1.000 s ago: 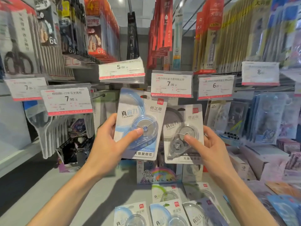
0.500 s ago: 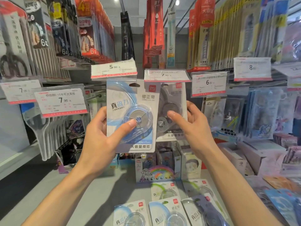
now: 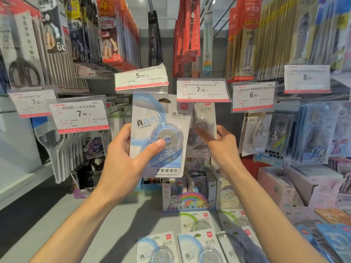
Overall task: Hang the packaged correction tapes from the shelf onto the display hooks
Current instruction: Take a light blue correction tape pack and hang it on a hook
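Observation:
My left hand grips a blue correction tape package upright, thumb on the clear blister. The package's top edge sits just under the 5.00 price tag, and its hang hole is free. To its right, my blurred right hand pinches a grey correction tape package, with the thumb across its front. That package's top is hidden behind the 7.90 price tag. Several more correction tape packages lie flat on the shelf below.
Rows of carded scissors hang at the left, and red and yellow carded pens hang above. A 6.00 price tag fronts other hanging tapes at the right. Small boxes with a rainbow carton stand at the back of the grey shelf.
Both hands rose and moved left. The grey package went up behind the 7.90 tag, which tipped up and dropped back. The blue package rose to just below the 5.00 tag.

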Demonstrator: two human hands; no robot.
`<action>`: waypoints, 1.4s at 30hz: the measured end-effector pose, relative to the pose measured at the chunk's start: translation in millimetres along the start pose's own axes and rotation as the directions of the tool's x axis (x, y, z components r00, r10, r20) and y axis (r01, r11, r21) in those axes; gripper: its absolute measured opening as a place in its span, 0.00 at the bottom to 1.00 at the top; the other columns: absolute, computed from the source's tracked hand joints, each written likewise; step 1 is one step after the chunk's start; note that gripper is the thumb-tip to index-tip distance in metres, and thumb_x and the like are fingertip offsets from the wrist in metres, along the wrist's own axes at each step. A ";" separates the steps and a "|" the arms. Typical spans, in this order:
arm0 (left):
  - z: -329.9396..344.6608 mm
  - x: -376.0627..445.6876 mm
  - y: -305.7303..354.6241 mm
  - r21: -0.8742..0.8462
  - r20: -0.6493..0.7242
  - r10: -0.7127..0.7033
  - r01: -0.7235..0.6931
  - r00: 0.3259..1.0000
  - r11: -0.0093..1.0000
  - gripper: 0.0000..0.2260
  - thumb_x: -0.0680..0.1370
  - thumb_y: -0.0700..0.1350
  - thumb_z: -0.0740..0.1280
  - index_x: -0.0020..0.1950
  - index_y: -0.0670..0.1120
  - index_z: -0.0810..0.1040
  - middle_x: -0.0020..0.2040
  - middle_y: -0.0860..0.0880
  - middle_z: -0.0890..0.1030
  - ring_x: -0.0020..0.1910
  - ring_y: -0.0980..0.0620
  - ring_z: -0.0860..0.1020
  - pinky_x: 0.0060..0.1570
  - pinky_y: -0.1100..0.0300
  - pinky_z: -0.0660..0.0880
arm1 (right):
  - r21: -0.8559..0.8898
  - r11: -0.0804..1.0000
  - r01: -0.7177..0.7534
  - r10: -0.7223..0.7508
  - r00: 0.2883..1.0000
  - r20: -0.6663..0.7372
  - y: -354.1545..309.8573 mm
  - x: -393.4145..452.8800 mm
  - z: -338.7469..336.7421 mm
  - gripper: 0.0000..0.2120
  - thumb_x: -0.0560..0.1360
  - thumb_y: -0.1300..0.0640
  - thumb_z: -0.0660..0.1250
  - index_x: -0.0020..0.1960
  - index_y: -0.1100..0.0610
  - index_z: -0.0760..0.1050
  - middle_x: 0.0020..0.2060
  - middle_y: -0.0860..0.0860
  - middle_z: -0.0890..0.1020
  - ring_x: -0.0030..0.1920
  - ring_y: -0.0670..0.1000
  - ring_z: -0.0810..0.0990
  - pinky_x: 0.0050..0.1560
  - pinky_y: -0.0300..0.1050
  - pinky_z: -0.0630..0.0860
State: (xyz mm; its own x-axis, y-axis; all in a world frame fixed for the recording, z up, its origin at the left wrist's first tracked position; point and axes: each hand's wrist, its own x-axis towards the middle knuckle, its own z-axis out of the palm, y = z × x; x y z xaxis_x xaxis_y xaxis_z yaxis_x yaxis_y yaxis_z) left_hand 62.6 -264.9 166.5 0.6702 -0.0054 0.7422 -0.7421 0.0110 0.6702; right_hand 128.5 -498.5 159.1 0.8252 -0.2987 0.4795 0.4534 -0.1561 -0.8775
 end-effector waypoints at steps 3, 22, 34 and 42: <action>-0.7 0.3 -3.5 0.019 0.013 -0.016 0.015 1.000 1.000 0.23 0.69 0.55 0.76 0.63 0.54 0.79 0.57 0.55 0.87 0.56 0.53 0.86 0.55 0.60 0.82 | -0.068 0.997 -0.041 0.041 0.999 -0.009 11.0 7.8 7.5 0.24 0.71 0.31 0.73 0.49 0.52 0.78 0.40 0.47 0.83 0.43 0.47 0.81 0.37 0.42 0.70; 26.9 -2.2 -47.4 0.116 0.096 -0.184 0.173 0.978 0.978 0.19 0.70 0.58 0.76 0.59 0.55 0.79 0.54 0.57 0.87 0.54 0.56 0.86 0.55 0.52 0.81 | -0.052 0.983 -0.176 0.178 0.984 0.024 30.2 -44.0 -39.9 0.13 0.78 0.49 0.73 0.58 0.55 0.81 0.45 0.59 0.88 0.48 0.53 0.89 0.54 0.50 0.86; 50.6 -1.3 -50.9 0.181 0.180 -0.247 0.214 0.952 0.960 0.22 0.72 0.60 0.74 0.64 0.58 0.77 0.60 0.60 0.84 0.61 0.58 0.81 0.65 0.48 0.77 | 0.044 0.999 -0.009 0.001 0.983 0.184 18.8 -63.5 -29.8 0.12 0.77 0.53 0.75 0.58 0.54 0.81 0.50 0.43 0.89 0.51 0.43 0.87 0.47 0.31 0.79; 44.6 26.0 -8.7 0.083 0.127 -0.064 0.053 0.990 0.995 0.12 0.79 0.48 0.71 0.62 0.55 0.76 0.53 0.53 0.84 0.53 0.54 0.83 0.53 0.60 0.79 | 0.117 0.993 -0.007 -0.004 0.996 0.088 22.9 -62.3 -44.1 0.09 0.80 0.57 0.71 0.59 0.51 0.77 0.50 0.45 0.89 0.50 0.45 0.88 0.44 0.31 0.80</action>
State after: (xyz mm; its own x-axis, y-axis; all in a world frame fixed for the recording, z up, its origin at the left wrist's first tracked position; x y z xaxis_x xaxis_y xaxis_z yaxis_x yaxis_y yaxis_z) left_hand 86.0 -309.7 180.1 0.7092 -0.1325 0.6924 -0.7036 -0.0723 0.7069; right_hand 72.7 -524.9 108.9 0.8498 -0.2143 0.4815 0.4843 -0.0429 -0.8739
